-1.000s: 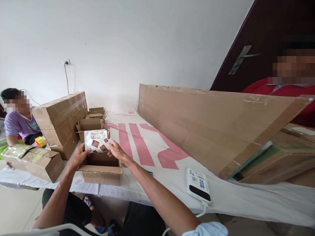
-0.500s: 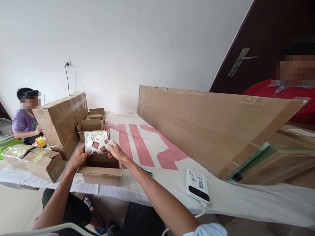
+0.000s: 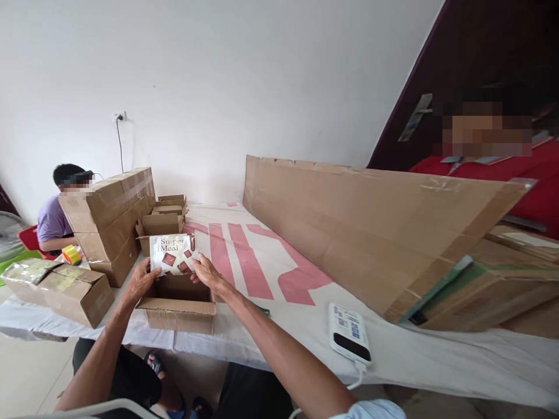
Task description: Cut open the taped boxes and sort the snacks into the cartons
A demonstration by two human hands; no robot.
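A white food packet (image 3: 172, 256), printed "Su-per Meal" with brown squares, is held upright above an open cardboard box (image 3: 179, 317). My left hand (image 3: 142, 280) grips its lower left corner, thumb on the front. On the lower right edge, my right hand (image 3: 206, 272) pinches it the same way. The fingers behind the packet are mostly hidden. The box stands at the table's near edge, and its inside looks dark; I cannot tell what lies in it.
Behind it are more open boxes (image 3: 161, 224). Taped cartons are stacked (image 3: 111, 224) at left, near a long carton (image 3: 61, 291) and yellow tape roll (image 3: 71, 254). A cardboard panel (image 3: 349, 227) and white cabled device (image 3: 349, 331) are at right. Two other people sit nearby.
My hands and the packet stay almost in place. The person at left leans down toward the stacked cartons, and the person in red at right has shifted leftward into view.
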